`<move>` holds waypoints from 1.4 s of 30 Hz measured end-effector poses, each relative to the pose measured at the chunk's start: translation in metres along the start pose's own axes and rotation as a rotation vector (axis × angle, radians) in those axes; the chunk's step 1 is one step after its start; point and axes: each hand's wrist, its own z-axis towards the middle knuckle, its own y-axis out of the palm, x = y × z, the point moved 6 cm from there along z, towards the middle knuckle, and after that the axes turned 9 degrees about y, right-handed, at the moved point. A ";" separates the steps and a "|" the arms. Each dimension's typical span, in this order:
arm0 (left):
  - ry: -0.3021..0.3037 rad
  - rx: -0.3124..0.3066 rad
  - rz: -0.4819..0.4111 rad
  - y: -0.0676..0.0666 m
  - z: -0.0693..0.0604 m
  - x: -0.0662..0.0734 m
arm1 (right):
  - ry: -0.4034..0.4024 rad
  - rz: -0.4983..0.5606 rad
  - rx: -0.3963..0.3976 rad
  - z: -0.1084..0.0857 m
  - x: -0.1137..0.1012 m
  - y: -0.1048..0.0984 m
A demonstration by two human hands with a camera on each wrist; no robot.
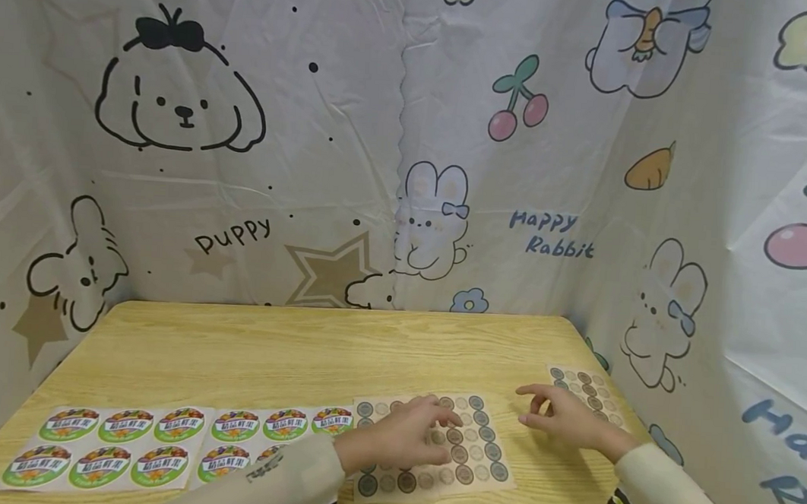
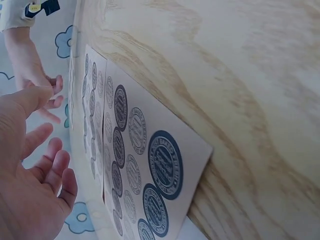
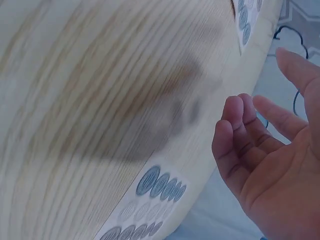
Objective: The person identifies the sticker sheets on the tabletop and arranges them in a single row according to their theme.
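My left hand (image 1: 404, 437) is over a sheet of round stickers (image 1: 498, 470) printed in dark blue, brown and pale rows. In the left wrist view its fingers are loosely bent, with nothing between them, and that sticker sheet (image 2: 192, 150) lies beside the hand. Farther right, my right hand (image 1: 569, 420) hangs above the table with its fingers loosely curved and nothing held. Just beyond it lies a smaller sheet of similar round stickers (image 1: 585, 378), partly hidden by the hand. The right wrist view shows part of a sticker sheet (image 3: 150, 200) below the right hand (image 3: 270, 155).
Sheets of green and white oval labels with fruit pictures (image 1: 99, 449) lie flat at the left of the wooden table (image 1: 302, 353). My left sleeve covers part of them. A printed cloth (image 1: 356, 112) hangs behind the table and along both sides.
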 end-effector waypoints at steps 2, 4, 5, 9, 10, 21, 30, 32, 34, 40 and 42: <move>0.006 -0.002 0.008 0.000 0.001 0.002 | 0.007 -0.010 0.023 0.000 0.006 -0.004; 0.008 0.000 0.017 -0.001 0.002 0.005 | 0.013 -0.022 0.045 0.000 0.014 -0.007; 0.008 0.001 0.021 -0.002 0.003 0.006 | 0.012 -0.030 0.051 0.000 0.017 -0.009; 0.013 -0.004 0.039 -0.005 0.008 0.010 | 0.029 -0.046 0.076 -0.002 0.032 -0.017; 0.014 -0.007 0.038 -0.005 0.008 0.011 | 0.043 -0.048 0.086 -0.002 0.036 -0.019; 0.042 -0.040 0.069 0.005 0.017 0.019 | 0.120 -0.121 0.218 -0.003 0.078 -0.048; 0.060 -0.057 0.090 0.013 0.024 0.022 | 0.201 -0.221 0.255 -0.010 0.107 -0.058; 0.060 -0.060 0.082 0.014 0.024 0.022 | 0.219 -0.252 0.253 -0.012 0.111 -0.059; 0.062 -0.056 0.091 0.013 0.023 0.022 | 0.237 -0.300 0.250 -0.013 0.114 -0.060; 0.041 -0.031 0.102 0.010 0.018 0.022 | 0.281 -0.324 0.229 -0.009 0.121 -0.062; 0.027 -0.029 0.085 0.009 0.018 0.021 | 0.279 -0.314 0.226 -0.006 0.122 -0.062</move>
